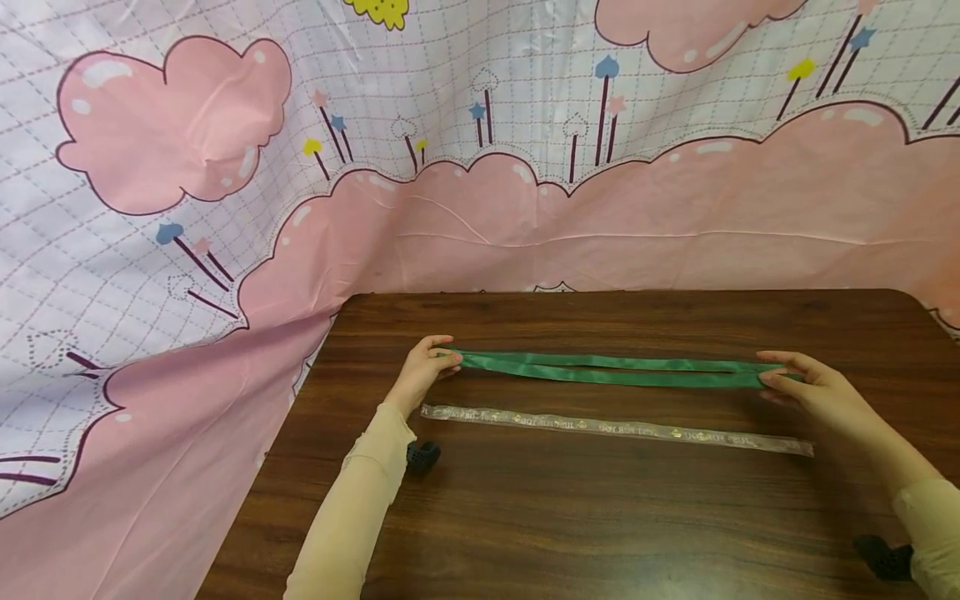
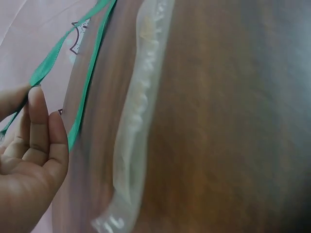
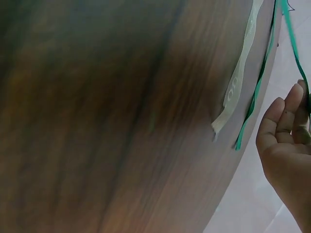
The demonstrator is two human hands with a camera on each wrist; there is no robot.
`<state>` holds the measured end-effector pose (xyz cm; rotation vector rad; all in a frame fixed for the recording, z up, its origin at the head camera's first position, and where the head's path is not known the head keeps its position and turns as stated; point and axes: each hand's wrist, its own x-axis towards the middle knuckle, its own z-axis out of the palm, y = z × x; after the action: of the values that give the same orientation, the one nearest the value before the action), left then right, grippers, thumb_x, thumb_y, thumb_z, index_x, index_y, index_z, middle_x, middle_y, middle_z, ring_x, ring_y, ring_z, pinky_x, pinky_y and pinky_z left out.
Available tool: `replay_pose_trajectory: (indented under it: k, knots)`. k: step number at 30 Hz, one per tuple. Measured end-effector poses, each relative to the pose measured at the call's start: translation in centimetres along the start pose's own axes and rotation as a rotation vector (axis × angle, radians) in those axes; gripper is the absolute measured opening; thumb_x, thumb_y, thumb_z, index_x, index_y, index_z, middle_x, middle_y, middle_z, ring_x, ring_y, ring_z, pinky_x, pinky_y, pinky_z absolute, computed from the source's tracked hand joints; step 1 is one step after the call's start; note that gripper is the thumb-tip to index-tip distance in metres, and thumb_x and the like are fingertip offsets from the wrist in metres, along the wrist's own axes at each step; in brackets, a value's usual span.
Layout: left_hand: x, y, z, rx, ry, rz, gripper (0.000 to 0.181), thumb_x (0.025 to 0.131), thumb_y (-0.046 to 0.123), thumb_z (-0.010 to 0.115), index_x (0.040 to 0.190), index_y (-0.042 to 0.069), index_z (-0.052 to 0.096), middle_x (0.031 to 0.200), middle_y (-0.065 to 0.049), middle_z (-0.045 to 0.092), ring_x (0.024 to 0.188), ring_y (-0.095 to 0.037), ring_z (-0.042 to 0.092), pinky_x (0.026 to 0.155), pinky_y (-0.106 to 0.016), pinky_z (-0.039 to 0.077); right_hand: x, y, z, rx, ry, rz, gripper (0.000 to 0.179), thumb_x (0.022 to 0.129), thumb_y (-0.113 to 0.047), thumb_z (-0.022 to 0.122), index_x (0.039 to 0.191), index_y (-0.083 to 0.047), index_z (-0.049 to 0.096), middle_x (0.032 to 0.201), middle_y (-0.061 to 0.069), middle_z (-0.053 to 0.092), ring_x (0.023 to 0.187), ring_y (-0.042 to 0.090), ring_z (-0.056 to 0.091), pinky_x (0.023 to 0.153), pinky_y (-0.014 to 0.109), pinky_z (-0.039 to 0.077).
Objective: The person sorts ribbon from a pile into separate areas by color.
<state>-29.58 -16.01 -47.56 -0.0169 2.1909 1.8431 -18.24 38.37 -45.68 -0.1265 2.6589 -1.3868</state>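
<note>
A long green satin ribbon (image 1: 615, 378) stretches from side to side over the table in two strands. At its left end, my left hand (image 1: 420, 375) pinches it between thumb and fingers; the left wrist view shows one strand of the ribbon (image 2: 46, 65) in that pinch. My right hand (image 1: 828, 400) holds the other end between thumb and forefinger, partly cut off by the frame edge in the right wrist view. There, a loose strand end lies apart from the hand. Nearer me, a sheer whitish ribbon (image 1: 555, 422) with printed lettering lies flat, roughly parallel and untouched.
The dark wood table (image 1: 600, 517) has rounded far corners. Behind it and along the left hangs a pink and white cloth (image 1: 465, 225) with printed clouds. Small black objects (image 1: 423, 457) show by the left wrist and below the right wrist.
</note>
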Motion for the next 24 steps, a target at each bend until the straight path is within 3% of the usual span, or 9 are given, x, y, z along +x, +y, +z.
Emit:
replay_pose_trajectory:
  k: [3,11,20,24]
  knots:
    - [0.5,0.3,0.4,-0.027,0.020,-0.008,0.054,0.089,0.010,0.062,0.137,0.005,0.038,0.102,-0.006,0.062,0.097,-0.028,0.062,0.095,-0.041,0.048,0.9,0.1,0.2,0.040,0.015,0.003,0.053,0.098,-0.027,0.047,0.142,-0.003,0.030,0.101,-0.016,0.050,0.085,-0.003,0.062,0.071,0.017,0.053]
    - [1.6,0.7,1.0,-0.067,0.049,-0.011,0.054,0.090,0.010,0.061,0.138,0.005,0.038,0.099,-0.005,0.062,0.082,-0.013,0.063,0.093,-0.038,0.050,2.2,0.4,-0.2,0.115,0.068,0.057,0.039,0.096,-0.031,0.050,0.134,-0.024,0.042,0.091,-0.021,0.058,0.080,-0.002,0.063,0.068,0.019,0.053]
    - [1.7,1.8,1.0,-0.065,0.048,-0.016,0.054,0.090,0.011,0.061,0.138,0.007,0.038,0.100,-0.004,0.060,0.093,-0.022,0.062,0.096,-0.040,0.047,2.1,0.0,-1.6,0.268,0.079,0.062,0.026,0.097,-0.025,0.050,0.117,-0.040,0.045,0.090,-0.022,0.062,0.079,-0.002,0.063,0.068,0.016,0.052]
    - [1.8,2.3,1.0,-0.045,0.050,-0.026,0.055,0.090,0.010,0.061,0.139,0.005,0.036,0.109,-0.010,0.058,0.101,-0.027,0.060,0.098,-0.040,0.047,2.6,0.1,-1.7,0.246,0.072,0.077,0.029,0.096,-0.025,0.051,0.121,-0.037,0.043,0.088,-0.023,0.063,0.078,-0.004,0.063,0.067,0.015,0.052]
